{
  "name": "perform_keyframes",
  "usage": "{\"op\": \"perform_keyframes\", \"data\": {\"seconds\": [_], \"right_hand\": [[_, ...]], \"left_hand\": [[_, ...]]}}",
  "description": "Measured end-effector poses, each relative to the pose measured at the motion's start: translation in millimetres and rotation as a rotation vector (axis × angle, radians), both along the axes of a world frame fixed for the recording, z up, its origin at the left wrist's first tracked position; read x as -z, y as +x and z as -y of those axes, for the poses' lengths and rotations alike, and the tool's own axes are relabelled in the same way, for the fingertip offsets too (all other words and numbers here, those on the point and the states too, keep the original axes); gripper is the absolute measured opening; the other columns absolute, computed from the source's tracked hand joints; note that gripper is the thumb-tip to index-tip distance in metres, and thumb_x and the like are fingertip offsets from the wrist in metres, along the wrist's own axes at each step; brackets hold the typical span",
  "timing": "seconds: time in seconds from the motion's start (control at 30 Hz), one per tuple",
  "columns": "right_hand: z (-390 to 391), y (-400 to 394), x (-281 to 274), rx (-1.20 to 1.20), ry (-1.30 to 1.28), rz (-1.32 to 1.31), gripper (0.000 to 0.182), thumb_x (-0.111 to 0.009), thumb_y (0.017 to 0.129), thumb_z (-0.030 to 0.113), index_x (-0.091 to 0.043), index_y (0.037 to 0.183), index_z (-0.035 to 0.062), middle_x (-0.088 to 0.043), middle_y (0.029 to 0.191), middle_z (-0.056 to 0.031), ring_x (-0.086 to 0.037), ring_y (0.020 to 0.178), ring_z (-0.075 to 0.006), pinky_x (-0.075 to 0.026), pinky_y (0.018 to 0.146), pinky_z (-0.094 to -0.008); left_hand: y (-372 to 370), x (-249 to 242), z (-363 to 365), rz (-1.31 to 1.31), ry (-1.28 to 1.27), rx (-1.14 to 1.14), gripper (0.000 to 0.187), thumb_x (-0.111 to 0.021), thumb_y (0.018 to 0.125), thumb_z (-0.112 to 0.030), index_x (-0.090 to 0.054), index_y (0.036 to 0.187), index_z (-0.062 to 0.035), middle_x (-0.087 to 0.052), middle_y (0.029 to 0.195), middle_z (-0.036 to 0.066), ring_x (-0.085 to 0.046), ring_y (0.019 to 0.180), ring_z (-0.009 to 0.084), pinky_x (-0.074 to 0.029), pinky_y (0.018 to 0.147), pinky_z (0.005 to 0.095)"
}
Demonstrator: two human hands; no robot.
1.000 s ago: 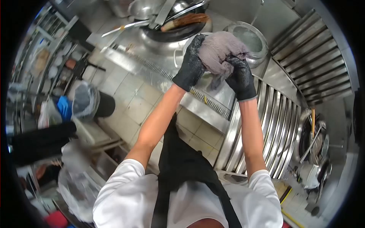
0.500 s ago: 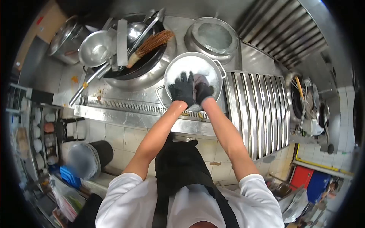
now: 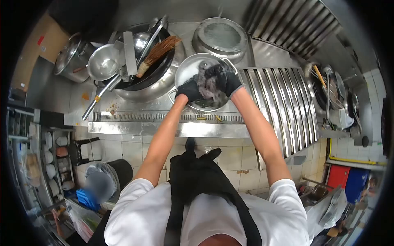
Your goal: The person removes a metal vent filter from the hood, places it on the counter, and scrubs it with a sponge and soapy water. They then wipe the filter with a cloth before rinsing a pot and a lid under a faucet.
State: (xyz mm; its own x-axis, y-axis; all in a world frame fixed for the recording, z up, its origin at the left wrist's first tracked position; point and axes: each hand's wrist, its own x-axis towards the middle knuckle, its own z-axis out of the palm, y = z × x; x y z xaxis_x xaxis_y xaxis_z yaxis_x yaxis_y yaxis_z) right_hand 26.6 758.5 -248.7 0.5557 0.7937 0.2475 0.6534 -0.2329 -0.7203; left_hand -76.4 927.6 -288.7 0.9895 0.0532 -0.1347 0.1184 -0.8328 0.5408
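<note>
A two-handled metal pot (image 3: pixel 179 74) of foamy water stands on the steel counter in front of me. Both of my hands wear black gloves and are inside it. My left hand (image 3: pixel 189 91) is at the pot's left side, fingers partly under the water and curled against a wet, greyish-purple cloth (image 3: pixel 209 88). On the right, my right hand (image 3: pixel 225 80) grips the cloth's upper right part, its fingers somewhat blurred. The cloth is bunched between the hands, with dark water around it.
Left of the pot, a large wok (image 3: pixel 156 78) holds a bamboo brush (image 3: pixel 160 51), a ladle-like pan (image 3: pixel 106 61) and other metal tools. Behind stands a round steel burner top (image 3: pixel 221 37). A ridged metal rack (image 3: pixel 279 98) lies at right. A bin (image 3: pixel 119 174) stands on the floor.
My hands have moved apart inside the pot. The left went from lying flat to curled at the left side; the right shifted right and up. The cloth is spread wider and the foam has thinned.
</note>
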Motion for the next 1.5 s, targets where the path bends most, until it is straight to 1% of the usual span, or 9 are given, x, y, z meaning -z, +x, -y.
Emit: {"op": "perform_keyframes", "data": {"seconds": [0.27,0.37,0.5,0.53,0.67,0.77,0.97,1.33,1.5], "right_hand": [[31.6,6.8,-177.1,-0.376,0.764,-0.618,0.026,-0.056,0.088,0.004,-0.062,0.113,0.0029,-0.067,0.11,-0.01,-0.064,0.104,-0.0188,-0.051,0.092,-0.0322],[91.0,-16.0,-276.7,0.158,0.282,0.604,0.028,-0.066,0.074,0.003,-0.069,0.102,0.006,-0.071,0.103,-0.0091,-0.067,0.097,-0.0214,-0.055,0.088,-0.0326],[143.8,-30.0,-320.8,0.201,0.315,0.615,0.044,-0.053,0.066,-0.002,-0.068,0.107,-0.0027,-0.071,0.105,-0.0145,-0.067,0.101,-0.0222,-0.052,0.093,-0.0329],[157.1,-16.4,-309.0,0.315,0.321,1.106,0.023,-0.073,0.072,0.008,-0.071,0.094,0.0051,-0.07,0.09,-0.0134,-0.067,0.086,-0.0307,-0.054,0.075,-0.0376],[194.0,23.7,-224.2,-0.145,0.795,-0.752,0.026,-0.051,0.086,-0.008,-0.065,0.106,0.0012,-0.069,0.1,-0.0069,-0.065,0.098,-0.0195,-0.053,0.088,-0.0316],[222.6,41.1,-106.9,0.251,0.098,0.565,0.024,-0.053,0.094,0.013,-0.063,0.113,0.0022,-0.068,0.108,-0.0138,-0.066,0.099,-0.0269,-0.054,0.093,-0.0388],[306.4,18.8,220.0,0.783,-1.053,0.831,0.065,-0.054,0.092,0.029,-0.033,0.148,0.0033,-0.044,0.144,-0.0244,-0.04,0.137,-0.0342,-0.035,0.109,-0.0464],[340.7,-55.8,106.8,0.798,1.052,-0.603,0.046,-0.064,0.093,0.009,-0.051,0.137,-0.0006,-0.057,0.135,-0.0091,-0.061,0.108,-0.0194,-0.05,0.094,-0.0331],[343.2,-14.8,106.0,0.938,0.043,-0.016,0.085,-0.078,0.077,0.045,-0.04,0.148,0.0167,-0.038,0.148,-0.0248,-0.033,0.137,-0.0434,-0.03,0.111,-0.0511]], "left_hand": [[-1.8,-11.7,-1.1,0.147,-0.527,-0.031,0.101,-0.09,0.061,-0.035,-0.039,0.14,0.0014,-0.051,0.136,0.021,-0.052,0.123,0.0321,-0.043,0.103,0.038],[15.5,10.5,-9.3,0.093,-0.373,-0.018,0.104,-0.09,0.06,-0.035,-0.037,0.141,0.0024,-0.05,0.137,0.021,-0.05,0.126,0.0328,-0.041,0.106,0.0378],[36.1,14.1,15.5,0.22,-0.034,0.012,0.108,-0.086,0.063,-0.043,-0.032,0.149,-0.0076,-0.037,0.149,0.021,-0.041,0.135,0.035,-0.033,0.112,0.0371],[26.9,-23.0,37.4,0.087,0.084,-0.046,0.097,-0.081,0.067,-0.038,-0.034,0.15,-0.0211,-0.033,0.153,0.019,-0.04,0.136,0.0387,-0.034,0.112,0.0459],[74.3,33.5,68.3,0.134,0.646,0.005,0.069,-0.059,0.084,-0.026,-0.035,0.148,-0.0368,-0.031,0.155,0.016,-0.042,0.133,0.0437,-0.039,0.1,0.0632],[90.8,36.0,66.2,0.02,0.616,-0.008,0.058,-0.065,0.081,-0.025,-0.051,0.137,-0.0295,-0.049,0.141,0.013,-0.057,0.117,0.0401,-0.049,0.089,0.0548],[86.2,9.0,26.5,0.677,0.032,-0.213,0.044,-0.069,0.077,-0.023,-0.063,0.118,-0.009,-0.067,0.11,0.02,-0.066,0.1,0.0347,-0.05,0.09,0.0428],[144.6,-20.7,201.7,0.042,-1.169,0.461,0.025,-0.057,0.091,-0.018,-0.068,0.109,-0.0054,-0.07,0.107,0.014,-0.063,0.107,0.0214,-0.052,0.087,0.0374],[202.5,55.2,273.3,0.021,-0.229,0.826,0.037,-0.068,0.086,-0.027,-0.064,0.119,-0.0106,-0.066,0.114,0.019,-0.064,0.104,0.0324,-0.051,0.087,0.0419]]}}
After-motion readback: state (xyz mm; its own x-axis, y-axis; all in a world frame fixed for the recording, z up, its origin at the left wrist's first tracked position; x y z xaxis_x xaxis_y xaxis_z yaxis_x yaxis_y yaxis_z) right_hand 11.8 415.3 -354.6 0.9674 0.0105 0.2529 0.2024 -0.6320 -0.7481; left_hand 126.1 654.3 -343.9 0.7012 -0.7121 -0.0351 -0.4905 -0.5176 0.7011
